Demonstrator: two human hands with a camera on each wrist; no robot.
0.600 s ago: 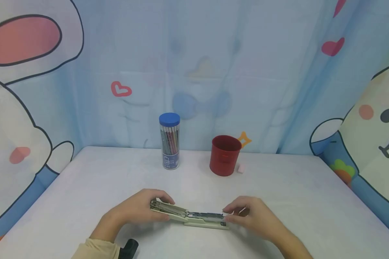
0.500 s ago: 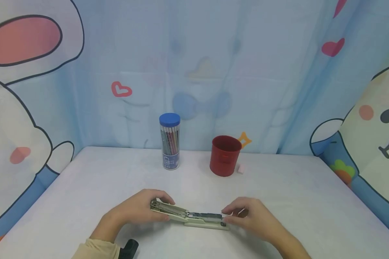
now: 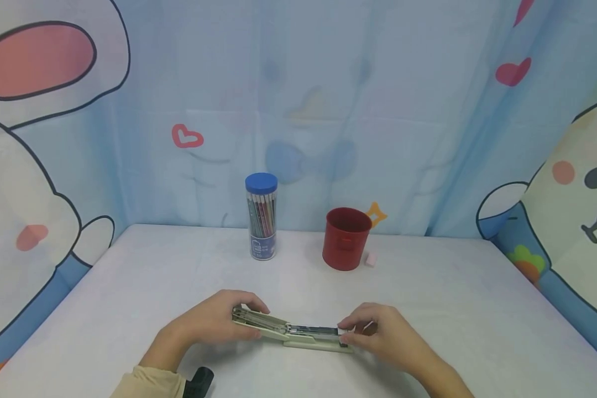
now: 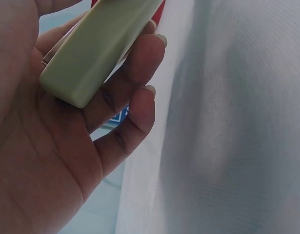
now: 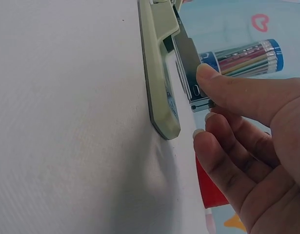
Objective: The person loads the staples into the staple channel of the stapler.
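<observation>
A pale green stapler (image 3: 315, 344) is opened out flat, its top cover (image 3: 258, 320) swung back to the left and its dark metal magazine (image 3: 312, 330) exposed. My left hand (image 3: 219, 318) grips the cover, thumb on the near side and fingers on the far side. In the left wrist view the cover's smooth end (image 4: 91, 63) lies across the palm. At the magazine's right end my right hand (image 3: 378, 329) pinches with thumb and fingertips. The right wrist view has that thumb (image 5: 210, 78) against the magazine's side; whether staples are between the fingers is hidden.
Behind the stapler stand a clear tub of pencils with a blue lid (image 3: 262, 221) and a red cup (image 3: 345, 240). A small pinkish block (image 3: 371, 259) lies beside the cup. A patterned blue curtain (image 3: 298, 110) hangs behind the white table (image 3: 179, 265).
My right hand has slid slightly left along the magazine's end. The left hand and the stapler stay almost where they were.
</observation>
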